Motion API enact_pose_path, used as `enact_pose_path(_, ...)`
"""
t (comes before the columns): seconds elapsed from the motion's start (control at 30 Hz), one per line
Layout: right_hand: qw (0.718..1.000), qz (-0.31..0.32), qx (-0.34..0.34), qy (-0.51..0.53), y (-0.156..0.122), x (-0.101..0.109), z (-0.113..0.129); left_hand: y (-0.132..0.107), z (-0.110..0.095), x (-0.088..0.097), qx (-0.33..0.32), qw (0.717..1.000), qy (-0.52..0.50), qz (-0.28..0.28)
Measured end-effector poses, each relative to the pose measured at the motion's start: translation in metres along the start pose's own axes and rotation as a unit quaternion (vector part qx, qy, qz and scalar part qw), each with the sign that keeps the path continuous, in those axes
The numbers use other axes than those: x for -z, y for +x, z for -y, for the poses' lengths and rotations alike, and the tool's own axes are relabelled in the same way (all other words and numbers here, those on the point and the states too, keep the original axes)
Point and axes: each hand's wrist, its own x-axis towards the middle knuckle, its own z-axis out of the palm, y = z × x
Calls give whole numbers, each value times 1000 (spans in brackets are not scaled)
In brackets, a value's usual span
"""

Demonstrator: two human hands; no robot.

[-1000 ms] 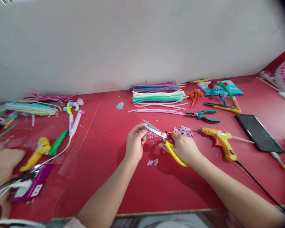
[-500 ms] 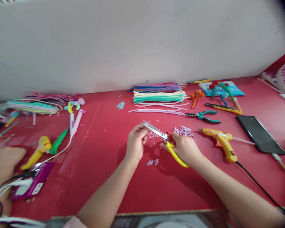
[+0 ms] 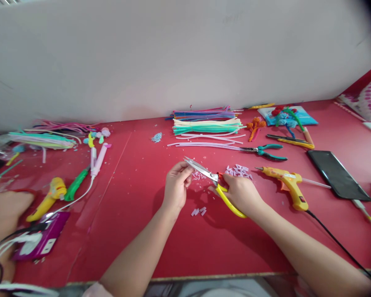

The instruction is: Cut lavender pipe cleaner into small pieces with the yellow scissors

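Observation:
My right hand [image 3: 243, 190] grips yellow-handled scissors [image 3: 207, 172], their silver blades pointing up and to the left. The blade tips reach the fingertips of my left hand [image 3: 177, 185], which are pinched together. Whatever lies in that pinch is too small or hidden to make out. Fine lilac clippings [image 3: 199, 176] are scattered on the table between my hands. Short lilac pipe-cleaner pieces [image 3: 239, 171] form a pile just beyond my right hand. Several more cut pieces [image 3: 199, 211] lie nearer to me.
Bundled pipe cleaners [image 3: 207, 126] lie along the wall, with teal-handled pliers [image 3: 261, 151] in front. To the right are a yellow glue gun [image 3: 286, 179] and a phone [image 3: 338, 175]. Another person's arm [image 3: 6, 210] rests at left, by a purple power strip [image 3: 45, 235].

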Motion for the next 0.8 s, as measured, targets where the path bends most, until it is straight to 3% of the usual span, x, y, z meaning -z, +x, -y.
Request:
enact_pose_path(0.3, 1000, 5, -2, -25, 1, -1, -4, 0, 0, 1, -1, 1000, 3, 21)
enact_pose_path(0.5, 1000, -13, -23, 2, 3, 3, -4, -2, 0, -2, 33, 999, 1, 43)
enact_pose_path(0.63, 991, -4, -20, 130, 5, 7, -2, -5, 0, -5, 88, 992, 32, 82)
enact_pose_path(0.8, 930, 11, 0, 367, 3, 14, 3, -12, 2, -10, 147, 969, 85, 180)
